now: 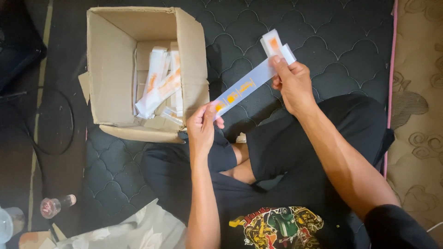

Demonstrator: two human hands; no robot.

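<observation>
Both hands grip a long flat white carton (247,86) with orange marks: the left hand (201,128) pinches its lower end, the right hand (291,82) its upper end. It hangs slanted above the dark quilted mattress (332,41), just beside the open cardboard box (108,69) of similar cartons.

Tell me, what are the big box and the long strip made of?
The box looks like brown cardboard: matte, with creased flaps and raw edges. The strip, held at each end by the left hand and right hand, looks like thin white card or paper with orange print; which one is unclear.
</observation>
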